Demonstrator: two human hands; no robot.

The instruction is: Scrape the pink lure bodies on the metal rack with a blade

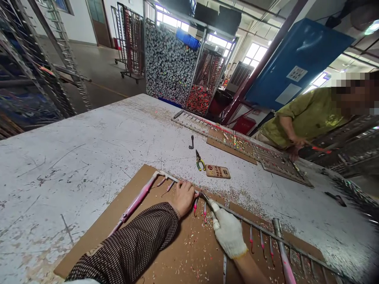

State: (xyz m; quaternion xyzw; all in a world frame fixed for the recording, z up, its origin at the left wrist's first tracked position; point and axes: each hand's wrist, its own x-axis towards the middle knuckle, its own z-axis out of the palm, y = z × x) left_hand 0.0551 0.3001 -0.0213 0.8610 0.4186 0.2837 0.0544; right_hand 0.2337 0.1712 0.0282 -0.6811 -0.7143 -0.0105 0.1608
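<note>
A long metal rack (pixel 251 221) with small pink-and-white hooked pieces (pixel 262 240) along its rail lies on a sheet of brown cardboard (pixel 189 252). My left hand (pixel 184 199), bare below a dark checked sleeve, is closed over the rail near its left end. My right hand (pixel 230 229), in a white knit glove, grips what look like pliers (pixel 205 195). Their dark metal tip touches the rail just right of my left hand, above a pink hooked piece (pixel 196 206). The glove hides most of the tool's handles.
Beyond the cardboard lie yellow-and-black pliers (pixel 200 160), a phone in a tan case (pixel 218 171) and a dark bent tool (pixel 192 142). Chips litter the white table (pixel 97 138). A co-worker (pixel 302 114) stands at the right beside another rack (pixel 284 167).
</note>
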